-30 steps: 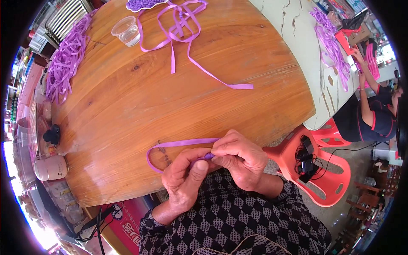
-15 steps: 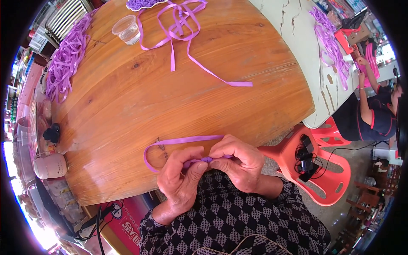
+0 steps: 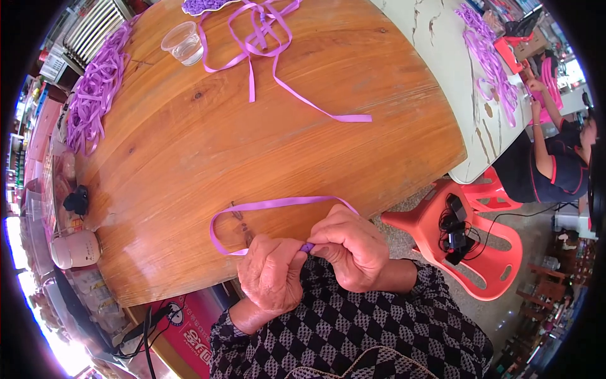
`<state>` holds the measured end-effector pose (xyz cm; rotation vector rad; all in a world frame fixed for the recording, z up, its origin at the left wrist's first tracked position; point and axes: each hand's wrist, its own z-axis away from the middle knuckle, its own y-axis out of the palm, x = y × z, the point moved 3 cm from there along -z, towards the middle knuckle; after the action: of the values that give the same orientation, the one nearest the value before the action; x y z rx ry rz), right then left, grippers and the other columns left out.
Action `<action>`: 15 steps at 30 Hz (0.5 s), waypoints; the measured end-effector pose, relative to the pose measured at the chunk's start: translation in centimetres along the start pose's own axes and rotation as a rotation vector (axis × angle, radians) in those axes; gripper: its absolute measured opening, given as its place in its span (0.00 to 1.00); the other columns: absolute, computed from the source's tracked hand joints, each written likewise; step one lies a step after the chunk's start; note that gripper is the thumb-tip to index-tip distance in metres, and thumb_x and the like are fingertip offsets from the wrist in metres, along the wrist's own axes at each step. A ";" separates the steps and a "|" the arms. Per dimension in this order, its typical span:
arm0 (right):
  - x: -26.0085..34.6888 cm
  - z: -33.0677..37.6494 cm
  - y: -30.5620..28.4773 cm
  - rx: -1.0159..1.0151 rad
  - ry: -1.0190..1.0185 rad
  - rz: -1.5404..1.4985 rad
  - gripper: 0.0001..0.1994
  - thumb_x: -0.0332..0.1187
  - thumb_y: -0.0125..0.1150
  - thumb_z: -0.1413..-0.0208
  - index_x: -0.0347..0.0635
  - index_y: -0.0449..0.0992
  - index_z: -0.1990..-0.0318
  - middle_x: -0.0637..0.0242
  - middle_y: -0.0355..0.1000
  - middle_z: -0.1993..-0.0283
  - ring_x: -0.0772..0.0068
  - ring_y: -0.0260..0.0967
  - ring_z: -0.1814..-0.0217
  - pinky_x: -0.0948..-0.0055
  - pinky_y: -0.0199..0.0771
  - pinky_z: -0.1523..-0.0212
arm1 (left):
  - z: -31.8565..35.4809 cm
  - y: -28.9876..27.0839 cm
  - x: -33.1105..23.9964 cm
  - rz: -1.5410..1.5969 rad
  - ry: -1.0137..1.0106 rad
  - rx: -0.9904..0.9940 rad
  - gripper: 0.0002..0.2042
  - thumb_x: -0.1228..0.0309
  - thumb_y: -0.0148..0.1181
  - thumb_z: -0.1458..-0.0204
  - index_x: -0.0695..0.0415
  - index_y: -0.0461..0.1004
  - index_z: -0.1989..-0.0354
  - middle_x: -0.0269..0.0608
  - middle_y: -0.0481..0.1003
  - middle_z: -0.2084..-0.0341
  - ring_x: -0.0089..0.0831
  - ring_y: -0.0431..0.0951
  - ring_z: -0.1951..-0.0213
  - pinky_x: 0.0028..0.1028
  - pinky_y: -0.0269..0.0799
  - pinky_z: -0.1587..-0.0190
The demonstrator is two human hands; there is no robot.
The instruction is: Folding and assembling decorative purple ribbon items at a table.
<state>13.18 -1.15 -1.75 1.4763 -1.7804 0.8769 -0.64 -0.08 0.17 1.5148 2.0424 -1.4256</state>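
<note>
A length of purple ribbon (image 3: 271,204) curves over the near edge of the wooden table, its ends running into my two hands. Between my fingertips shows a small darker purple piece (image 3: 307,247); whether it is a knot or a clasp I cannot tell. My left hand (image 3: 271,273) pinches the ribbon at the left of that piece, its back turned up. My right hand (image 3: 353,249) pinches at the right side, thumb against the fingers. Most of the ribbon inside both hands is hidden.
Far on the wooden table (image 3: 328,164) lie more purple ribbons (image 3: 274,47), a clear plastic cup (image 3: 184,44) and a dish of small purple pieces (image 3: 205,5). A ribbon heap (image 3: 98,95) sits left. Right are an orange stool (image 3: 426,221) with cables and a person (image 3: 552,158).
My left hand has rolled over, its fingers now covering the ribbon from above. My right hand has shifted slightly down and left. The ribbon loop has spread a little wider.
</note>
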 end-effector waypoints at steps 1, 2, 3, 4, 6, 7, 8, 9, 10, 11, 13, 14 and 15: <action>0.1 -0.1 0.0 0.004 -0.030 0.016 0.07 0.24 0.63 0.56 0.31 0.71 0.71 0.59 0.70 0.74 0.68 0.62 0.78 0.74 0.60 0.79 | 0.0 0.0 0.0 -0.004 0.013 0.011 0.06 0.77 0.59 0.54 0.62 0.70 0.68 0.42 0.71 0.79 0.35 0.69 0.80 0.27 0.62 0.81; 0.2 -0.1 0.0 0.007 -0.060 0.032 0.07 0.24 0.63 0.56 0.31 0.71 0.71 0.58 0.69 0.74 0.68 0.62 0.79 0.74 0.60 0.80 | 0.0 0.0 0.1 -0.009 0.026 0.022 0.06 0.77 0.59 0.54 0.62 0.69 0.68 0.42 0.70 0.80 0.35 0.68 0.81 0.28 0.62 0.81; 0.2 -0.2 -0.1 0.003 -0.056 0.033 0.07 0.24 0.63 0.56 0.31 0.71 0.71 0.58 0.69 0.74 0.68 0.62 0.79 0.74 0.60 0.80 | 0.0 0.0 0.2 -0.007 0.025 0.027 0.06 0.77 0.59 0.54 0.62 0.69 0.68 0.42 0.70 0.80 0.35 0.68 0.81 0.28 0.62 0.81; 0.3 -0.3 -0.2 0.031 -0.075 0.039 0.07 0.23 0.62 0.57 0.31 0.71 0.71 0.58 0.69 0.75 0.68 0.61 0.80 0.74 0.59 0.81 | 0.0 0.1 0.4 0.021 0.037 0.032 0.06 0.76 0.58 0.53 0.62 0.69 0.68 0.42 0.69 0.80 0.35 0.68 0.82 0.28 0.61 0.82; 0.2 -0.4 -0.3 0.059 -0.091 0.043 0.06 0.22 0.62 0.57 0.30 0.71 0.72 0.58 0.69 0.75 0.67 0.61 0.80 0.73 0.59 0.81 | 0.3 0.3 0.6 0.046 0.045 0.040 0.06 0.75 0.58 0.53 0.62 0.69 0.69 0.42 0.69 0.81 0.35 0.67 0.82 0.28 0.60 0.82; 0.2 -0.3 -0.3 0.075 -0.109 0.041 0.06 0.20 0.61 0.59 0.30 0.70 0.72 0.58 0.68 0.75 0.66 0.61 0.80 0.73 0.59 0.82 | 0.4 0.5 0.7 0.069 0.053 0.026 0.06 0.75 0.58 0.53 0.62 0.69 0.69 0.42 0.69 0.81 0.35 0.67 0.83 0.28 0.60 0.82; 0.2 -0.2 -0.4 0.090 -0.127 0.041 0.07 0.18 0.61 0.61 0.29 0.70 0.72 0.57 0.68 0.75 0.65 0.61 0.80 0.73 0.59 0.82 | 0.5 0.6 0.7 0.095 0.062 0.012 0.06 0.74 0.58 0.53 0.62 0.69 0.70 0.42 0.68 0.82 0.35 0.66 0.83 0.28 0.60 0.83; 0.2 -0.2 -0.5 0.088 -0.123 0.044 0.07 0.18 0.61 0.61 0.29 0.70 0.72 0.57 0.68 0.75 0.65 0.61 0.80 0.73 0.59 0.82 | 0.4 0.6 0.7 0.098 0.061 0.016 0.06 0.74 0.58 0.53 0.62 0.69 0.70 0.42 0.68 0.82 0.35 0.66 0.83 0.28 0.60 0.83; 0.2 -0.1 -0.6 0.101 -0.141 0.065 0.08 0.17 0.60 0.64 0.29 0.70 0.72 0.57 0.68 0.75 0.65 0.61 0.80 0.73 0.59 0.82 | 0.2 0.6 0.7 0.116 0.060 0.031 0.06 0.74 0.58 0.53 0.62 0.69 0.70 0.42 0.68 0.82 0.35 0.66 0.84 0.28 0.60 0.83; 0.2 -0.1 -0.6 0.116 -0.159 0.083 0.09 0.15 0.59 0.66 0.29 0.70 0.72 0.57 0.67 0.75 0.64 0.61 0.80 0.73 0.59 0.83 | 0.1 0.7 0.7 0.132 0.058 0.046 0.05 0.74 0.58 0.53 0.62 0.69 0.70 0.42 0.67 0.83 0.35 0.67 0.84 0.28 0.60 0.83; 0.2 -0.1 -0.8 0.149 -0.183 0.129 0.10 0.15 0.59 0.67 0.29 0.69 0.72 0.57 0.67 0.75 0.64 0.61 0.80 0.73 0.59 0.83 | 0.1 0.9 1.0 0.144 0.052 0.048 0.05 0.75 0.58 0.53 0.62 0.69 0.71 0.42 0.67 0.83 0.35 0.67 0.84 0.28 0.60 0.83; 0.2 -0.1 -0.9 0.181 -0.208 0.177 0.11 0.15 0.58 0.67 0.29 0.69 0.71 0.57 0.67 0.75 0.65 0.61 0.80 0.73 0.58 0.84 | 0.1 1.1 1.1 0.159 0.048 0.049 0.05 0.75 0.58 0.54 0.63 0.69 0.71 0.42 0.67 0.83 0.36 0.67 0.83 0.28 0.60 0.82; 0.1 -0.1 -1.0 0.180 -0.207 0.179 0.11 0.15 0.58 0.67 0.29 0.69 0.71 0.57 0.67 0.75 0.65 0.61 0.80 0.73 0.58 0.84 | 0.0 1.1 1.1 0.160 0.049 0.051 0.05 0.75 0.58 0.54 0.63 0.69 0.71 0.42 0.67 0.83 0.36 0.67 0.83 0.28 0.60 0.82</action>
<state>14.17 -1.27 -1.54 1.5877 -2.0559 1.0280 -0.20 0.61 -1.16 1.7068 1.8765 -1.4019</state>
